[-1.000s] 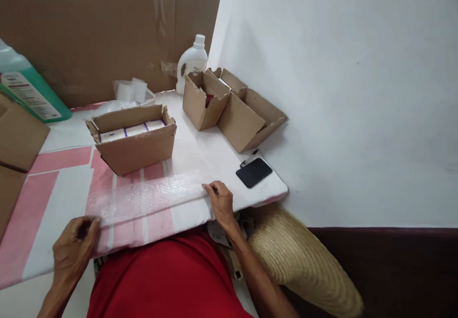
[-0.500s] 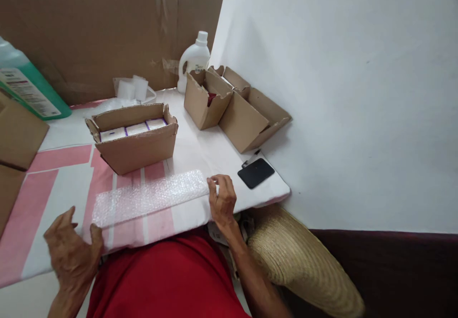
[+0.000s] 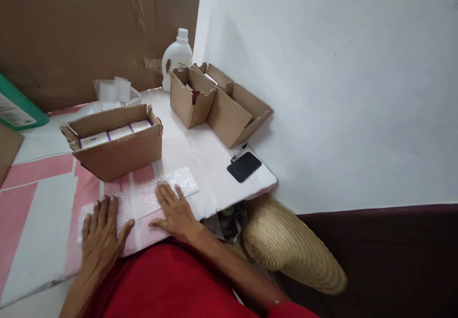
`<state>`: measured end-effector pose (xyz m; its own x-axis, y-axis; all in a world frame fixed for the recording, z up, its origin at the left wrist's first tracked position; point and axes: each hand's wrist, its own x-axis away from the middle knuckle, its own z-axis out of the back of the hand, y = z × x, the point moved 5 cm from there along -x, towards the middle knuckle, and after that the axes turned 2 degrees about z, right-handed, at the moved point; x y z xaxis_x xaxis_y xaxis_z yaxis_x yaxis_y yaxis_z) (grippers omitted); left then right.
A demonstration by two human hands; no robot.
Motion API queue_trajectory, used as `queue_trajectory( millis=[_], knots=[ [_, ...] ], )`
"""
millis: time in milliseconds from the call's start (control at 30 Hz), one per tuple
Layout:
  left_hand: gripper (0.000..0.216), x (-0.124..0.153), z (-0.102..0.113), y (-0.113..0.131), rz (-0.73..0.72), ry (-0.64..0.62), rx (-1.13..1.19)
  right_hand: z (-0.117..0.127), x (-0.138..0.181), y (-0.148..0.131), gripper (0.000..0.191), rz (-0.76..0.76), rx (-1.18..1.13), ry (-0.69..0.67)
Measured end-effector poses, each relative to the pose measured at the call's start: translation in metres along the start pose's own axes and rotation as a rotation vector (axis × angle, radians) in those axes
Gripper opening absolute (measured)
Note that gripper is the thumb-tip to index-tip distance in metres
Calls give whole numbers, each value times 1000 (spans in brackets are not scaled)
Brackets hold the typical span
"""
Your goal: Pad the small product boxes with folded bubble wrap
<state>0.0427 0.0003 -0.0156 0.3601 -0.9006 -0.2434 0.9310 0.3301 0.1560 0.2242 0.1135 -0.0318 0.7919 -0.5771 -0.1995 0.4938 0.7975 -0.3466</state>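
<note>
A long strip of bubble wrap (image 3: 138, 202) lies flat on the pink and white tablecloth (image 3: 46, 208) near the table's front edge. My left hand (image 3: 102, 232) rests palm down on its left end, fingers stretched out and thumb apart. On the strip's right half lie the spread fingers of my right hand (image 3: 175, 210), with the thumb pointing left over the cloth. Neither hand grips anything. Just behind the strip stands an open cardboard box (image 3: 121, 153) holding several white packets with purple edges (image 3: 119, 133).
Farther back stand a white jug (image 3: 178, 60), small cardboard boxes (image 3: 193, 101) and an open carton (image 3: 229, 122) by the wall. A black phone (image 3: 244, 166) lies near the right corner. Green liquid fills a container (image 3: 21, 106) at left. A straw hat (image 3: 286, 246) sits below the table edge.
My right hand has left the strip's right end and moved left onto its surface, fingers now spread. My left hand has come onto the left end. The view has shifted right.
</note>
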Motion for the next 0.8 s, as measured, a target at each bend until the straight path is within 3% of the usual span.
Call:
queue_trajectory(
  millis=[100,167,367,600,700,800],
  knots=[
    [75,0,5,0,-21,8,-7,14,18,46,87,-206,74,-29],
    [77,-1,7,-3,-48,6,-22,20,26,62,88,-267,107,-43],
    [77,0,14,-19,-135,-23,-47,22,26,72,85,-251,152,-61],
    [82,31,28,-15,-289,-69,-4,47,1,100,71,-233,182,-99],
    [87,44,31,-16,-346,-55,-25,59,-6,72,82,-97,185,27],
    [78,53,33,-25,-382,-18,-51,49,0,3,68,288,93,65]
  ],
)
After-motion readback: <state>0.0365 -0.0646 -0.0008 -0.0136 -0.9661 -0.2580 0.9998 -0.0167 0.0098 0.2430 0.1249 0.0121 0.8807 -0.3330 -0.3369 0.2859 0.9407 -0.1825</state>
